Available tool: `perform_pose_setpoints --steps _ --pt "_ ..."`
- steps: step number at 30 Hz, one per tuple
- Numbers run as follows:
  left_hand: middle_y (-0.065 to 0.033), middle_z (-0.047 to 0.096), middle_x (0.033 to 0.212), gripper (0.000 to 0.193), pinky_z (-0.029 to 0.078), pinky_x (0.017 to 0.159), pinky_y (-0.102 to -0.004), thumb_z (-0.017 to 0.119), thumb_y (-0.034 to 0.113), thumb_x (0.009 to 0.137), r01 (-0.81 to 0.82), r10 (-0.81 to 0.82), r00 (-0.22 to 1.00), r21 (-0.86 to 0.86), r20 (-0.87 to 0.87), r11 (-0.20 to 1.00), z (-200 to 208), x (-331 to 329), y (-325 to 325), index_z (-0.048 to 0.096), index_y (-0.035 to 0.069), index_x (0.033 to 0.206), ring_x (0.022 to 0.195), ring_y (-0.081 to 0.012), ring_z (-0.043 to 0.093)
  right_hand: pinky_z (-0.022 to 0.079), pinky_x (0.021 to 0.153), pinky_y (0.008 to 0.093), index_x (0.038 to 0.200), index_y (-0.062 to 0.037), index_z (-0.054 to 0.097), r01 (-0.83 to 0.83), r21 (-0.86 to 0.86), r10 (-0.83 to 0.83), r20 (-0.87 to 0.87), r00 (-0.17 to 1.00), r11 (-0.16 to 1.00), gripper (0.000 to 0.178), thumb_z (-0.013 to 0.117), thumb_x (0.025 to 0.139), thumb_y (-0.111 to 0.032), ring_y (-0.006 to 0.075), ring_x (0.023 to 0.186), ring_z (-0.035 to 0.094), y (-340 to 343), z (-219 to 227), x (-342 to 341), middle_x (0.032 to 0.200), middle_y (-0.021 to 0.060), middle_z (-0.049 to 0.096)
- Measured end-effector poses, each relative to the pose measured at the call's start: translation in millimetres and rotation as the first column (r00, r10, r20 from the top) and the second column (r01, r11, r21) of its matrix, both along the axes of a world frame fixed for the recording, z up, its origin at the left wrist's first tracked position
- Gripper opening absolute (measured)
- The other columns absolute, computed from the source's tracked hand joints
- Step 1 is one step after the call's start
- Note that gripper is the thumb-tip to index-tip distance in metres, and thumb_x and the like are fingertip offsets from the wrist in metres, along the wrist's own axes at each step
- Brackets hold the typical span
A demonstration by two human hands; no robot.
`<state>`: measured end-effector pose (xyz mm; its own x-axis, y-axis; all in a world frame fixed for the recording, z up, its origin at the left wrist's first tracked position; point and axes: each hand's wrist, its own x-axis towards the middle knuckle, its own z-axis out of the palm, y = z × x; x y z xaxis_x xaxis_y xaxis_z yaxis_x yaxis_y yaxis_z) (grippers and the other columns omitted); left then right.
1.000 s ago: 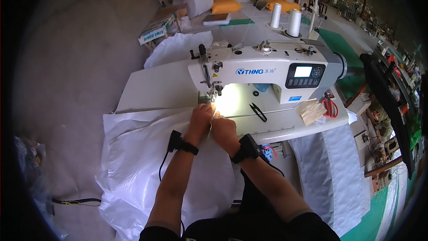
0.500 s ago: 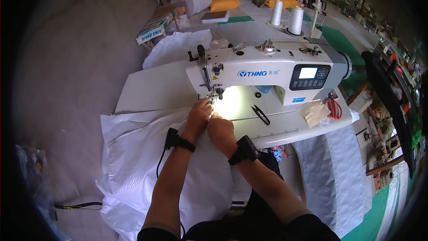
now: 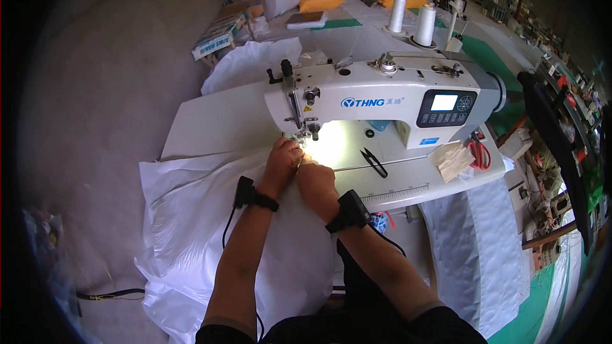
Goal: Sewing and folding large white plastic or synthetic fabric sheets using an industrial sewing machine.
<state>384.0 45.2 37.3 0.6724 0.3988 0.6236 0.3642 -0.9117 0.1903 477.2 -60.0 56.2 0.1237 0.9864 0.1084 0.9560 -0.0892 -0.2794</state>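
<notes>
Under the needle end of a white sewing machine [image 3: 376,99], my two hands are close together. My left hand [image 3: 282,162] is closed on the edge of a large white fabric sheet [image 3: 217,216], right by the presser foot [image 3: 299,142]. Just to its right, my right hand [image 3: 316,181] has its fingers curled in a pinch at the same edge. The bright machine lamp washes out the fingertips and the seam. The sheet spreads left over the table and hangs down toward my lap.
Black thread snips [image 3: 373,163] and a small black bobbin-like ring [image 3: 370,133] lie on the machine bed. Farther right are brown paper [image 3: 451,160] and red-handled scissors [image 3: 479,155]. Two white thread cones [image 3: 424,25] stand behind. Quilted white fabric [image 3: 475,248] hangs at the right.
Both hands stay at the presser foot, with only a slight shift of the fingers. The sheet's left edge sits a little farther left, and the whole view has shifted slightly.
</notes>
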Motion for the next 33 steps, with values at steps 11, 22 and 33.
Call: perform_pose_setpoints --steps 11,22,33 --pt "-0.0109 0.066 0.086 0.009 0.049 0.082 -0.0382 0.063 0.009 0.077 -0.014 0.025 0.999 -0.198 0.049 0.98 -2.9 -3.3 1.4 0.068 0.005 0.082 0.087 -0.0297 0.061 0.054 0.059 0.0355 0.12 0.0093 0.051 0.069 0.021 -0.068 -0.04 0.997 0.997 0.039 0.049 0.084 -0.006 0.0263 0.071 0.069 -22.8 -5.9 -1.5 0.087 0.0144 0.068" --pt "-0.017 0.062 0.116 0.031 0.044 0.095 -0.0418 0.056 0.017 0.084 -0.183 0.168 0.981 -0.164 -0.102 0.969 -0.8 -32.4 -81.2 0.065 0.004 0.111 0.107 -0.0324 0.058 0.055 0.066 0.0392 0.129 0.0117 0.043 0.038 -0.013 -0.04 -0.164 0.986 0.999 0.049 0.049 0.085 -0.009 0.0315 0.075 0.069 -84.4 -3.6 -12.3 0.086 0.0191 0.068" --pt "-0.013 0.064 0.114 0.024 0.043 0.095 -0.0405 0.057 0.017 0.084 -0.066 0.065 0.998 -0.13 -0.017 0.989 -0.1 -17.2 -106.7 0.066 0.006 0.105 0.107 -0.0295 0.059 0.055 0.066 0.0384 0.131 0.0103 0.043 0.041 0.077 -0.032 -0.118 0.992 0.996 0.051 0.048 0.084 -0.01 0.0293 0.075 0.069 -98.0 -16.1 -18.2 0.081 0.0177 0.068"
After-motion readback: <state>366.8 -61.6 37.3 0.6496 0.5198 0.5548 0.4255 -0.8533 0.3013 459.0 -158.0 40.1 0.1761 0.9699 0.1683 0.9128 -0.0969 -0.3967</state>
